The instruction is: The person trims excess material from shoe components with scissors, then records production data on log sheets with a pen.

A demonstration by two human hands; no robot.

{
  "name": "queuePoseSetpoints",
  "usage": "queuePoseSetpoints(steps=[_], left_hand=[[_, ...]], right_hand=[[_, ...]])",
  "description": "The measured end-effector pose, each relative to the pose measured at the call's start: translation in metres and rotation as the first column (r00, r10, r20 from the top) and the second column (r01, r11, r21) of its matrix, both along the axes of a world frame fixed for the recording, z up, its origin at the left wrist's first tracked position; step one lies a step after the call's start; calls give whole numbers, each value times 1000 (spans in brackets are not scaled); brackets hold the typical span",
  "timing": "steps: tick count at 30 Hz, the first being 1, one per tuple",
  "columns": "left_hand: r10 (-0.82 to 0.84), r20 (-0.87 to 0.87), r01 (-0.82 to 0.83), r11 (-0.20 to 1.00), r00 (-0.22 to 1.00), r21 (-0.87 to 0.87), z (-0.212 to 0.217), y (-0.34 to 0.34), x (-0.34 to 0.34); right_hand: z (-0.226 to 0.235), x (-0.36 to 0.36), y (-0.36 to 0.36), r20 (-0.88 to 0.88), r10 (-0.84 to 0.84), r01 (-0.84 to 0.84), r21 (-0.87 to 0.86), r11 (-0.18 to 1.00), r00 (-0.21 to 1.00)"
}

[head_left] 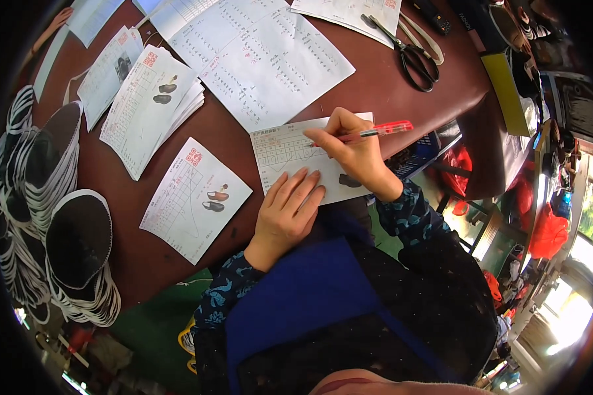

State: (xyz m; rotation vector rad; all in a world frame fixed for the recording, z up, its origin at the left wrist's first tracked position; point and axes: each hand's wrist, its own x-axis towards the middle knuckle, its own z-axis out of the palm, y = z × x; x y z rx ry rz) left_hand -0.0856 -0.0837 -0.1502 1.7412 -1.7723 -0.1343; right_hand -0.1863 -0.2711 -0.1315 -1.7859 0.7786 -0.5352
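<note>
Writing with my right hand (pixel 356 148) pinched on the red pen (pixel 375 131), tip on the form sheet (pixel 290 155) beneath. My left hand (pixel 286 210), fingers flat, pins its near edge. Paper judged thin, slippery; hold near the writing.

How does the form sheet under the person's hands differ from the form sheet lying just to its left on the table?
The sheet being written on is pinned flat by the left hand, with the right hand holding a red pen over it; the loose sheet lies untouched. The first reaches the table edge; the second sits further in, turned at a different angle. Both are white printed forms with a grid and small dark shoe pictures.
</note>
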Motion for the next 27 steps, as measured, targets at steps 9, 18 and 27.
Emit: queuePoseSetpoints(steps=[9,18,27], left_hand=[[1,-18,-1,1000,1000,-5,0,0,0],[-14,-34,15,1000,999,3,0,0,1],[-7,-3,7,1000,1000,5,2,-1,1]], right_hand=[[-12,13,10,19,4,0,-210,978,1000],[-17,7,6,87,-121,132,-133,982,989],[-16,8,5,58,-139,149,-290,945,989]])
